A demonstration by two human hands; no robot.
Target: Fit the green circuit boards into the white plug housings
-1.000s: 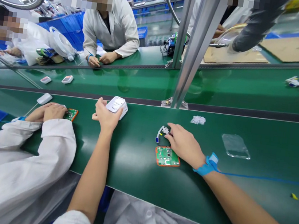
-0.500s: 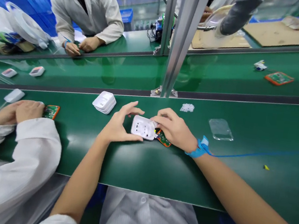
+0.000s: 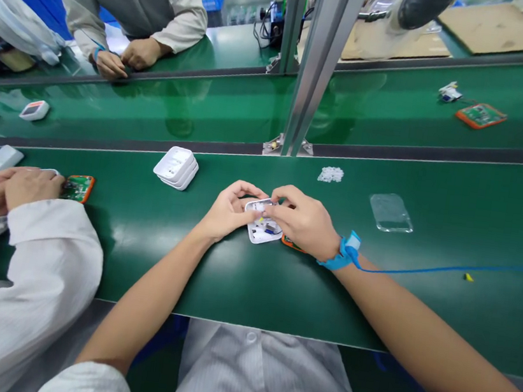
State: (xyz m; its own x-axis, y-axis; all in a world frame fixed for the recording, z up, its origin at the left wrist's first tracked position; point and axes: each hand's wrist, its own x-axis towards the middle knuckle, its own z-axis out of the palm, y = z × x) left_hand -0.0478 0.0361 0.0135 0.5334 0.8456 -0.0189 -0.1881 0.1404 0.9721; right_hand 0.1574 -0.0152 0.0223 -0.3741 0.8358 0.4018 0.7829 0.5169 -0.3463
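Observation:
A shallow white plastic case [image 3: 263, 237] is tilted above the green bench, its hollow side facing me. My left hand [image 3: 229, 210] grips its left edge between thumb and fingers. Over the hollow, my right hand [image 3: 307, 222] has thumb and fingertips pinched on a small white part [image 3: 260, 208], partly hidden by the fingers. Dark and blue bits with thin wires show inside the case. An orange-edged green circuit board [image 3: 292, 244] lies partly hidden beneath my right hand. A blue wrist strap [image 3: 341, 253] with a cord circles my right wrist.
Stacked white cases [image 3: 176, 168] stand left of my hands. Beyond them are a pile of small clear pieces [image 3: 330, 174], a clear cover [image 3: 391, 213] and a yellow scrap [image 3: 467, 276]. A metal post [image 3: 317, 68] rises ahead. A co-worker's hands [image 3: 34, 188] work at left.
The case has turned and tilted, and my left hand has closed on its edge. My right hand has brought the small white part and wired bits over the hollow. The view has shifted slightly.

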